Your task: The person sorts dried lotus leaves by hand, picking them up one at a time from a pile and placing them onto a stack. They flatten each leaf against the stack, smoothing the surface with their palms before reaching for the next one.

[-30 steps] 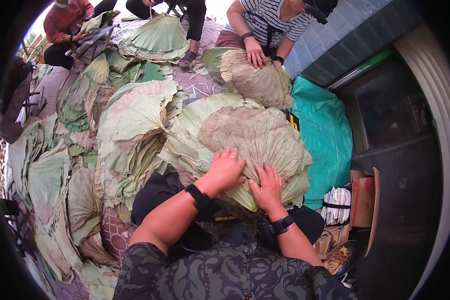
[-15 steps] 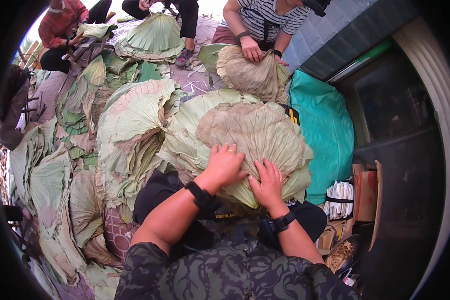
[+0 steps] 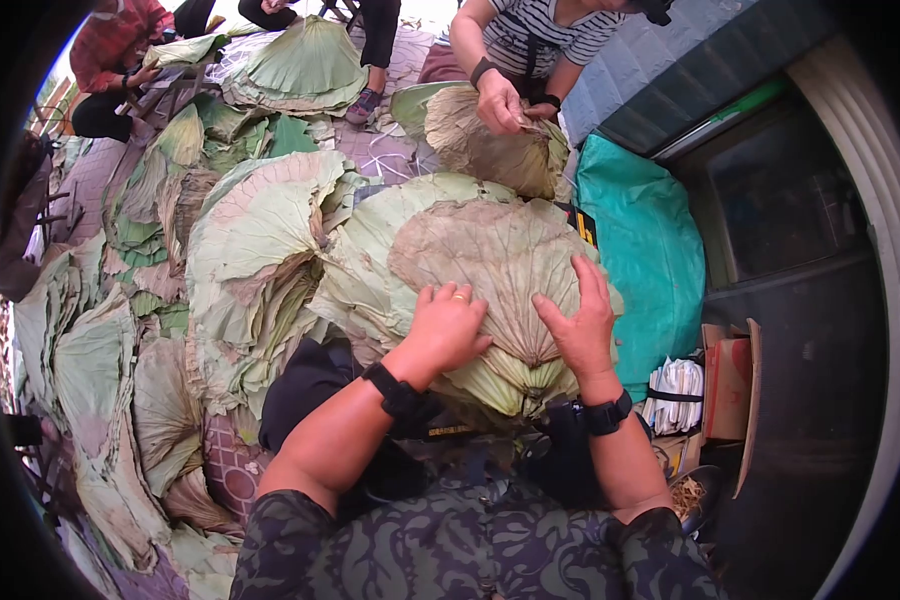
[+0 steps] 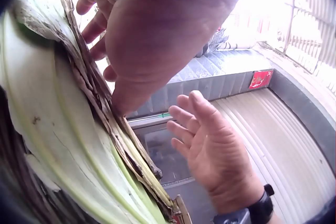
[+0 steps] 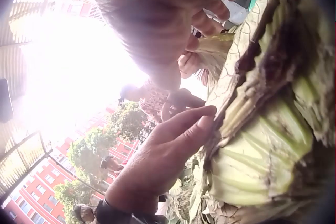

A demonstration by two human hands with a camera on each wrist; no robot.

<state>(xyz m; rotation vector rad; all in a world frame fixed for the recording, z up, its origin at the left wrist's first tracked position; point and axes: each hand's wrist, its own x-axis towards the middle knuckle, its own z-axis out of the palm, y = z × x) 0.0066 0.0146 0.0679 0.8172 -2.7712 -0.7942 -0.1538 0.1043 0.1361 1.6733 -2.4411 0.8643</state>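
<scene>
A pile of large dried leaves (image 3: 510, 245), brown on top with pale green leaves below, lies over the wearer's lap in the head view. My left hand (image 3: 448, 330) rests flat on the pile's near left part; in the right wrist view the left hand (image 5: 168, 145) touches the leaf edge. Above the pile's right side my right hand (image 3: 582, 325) is raised, fingers straight and thumb apart, holding nothing. The left wrist view shows the right hand (image 4: 215, 150) clear of the leaves. Ribbed, gathered leaf bases (image 5: 257, 166) show in the right wrist view.
More leaf stacks (image 3: 260, 235) cover the ground at the left. A person in a striped top (image 3: 535, 40) handles leaves (image 3: 485, 145) at the upper right; other people sit at the upper left. A green sack (image 3: 638, 260), bundled papers (image 3: 675, 395) and a cardboard box (image 3: 727, 388) stand at the right.
My right hand has lifted off the leaves and moved right, its fingers spreading. My left hand has stayed nearly in place. The person in stripes has moved a hand over their leaves.
</scene>
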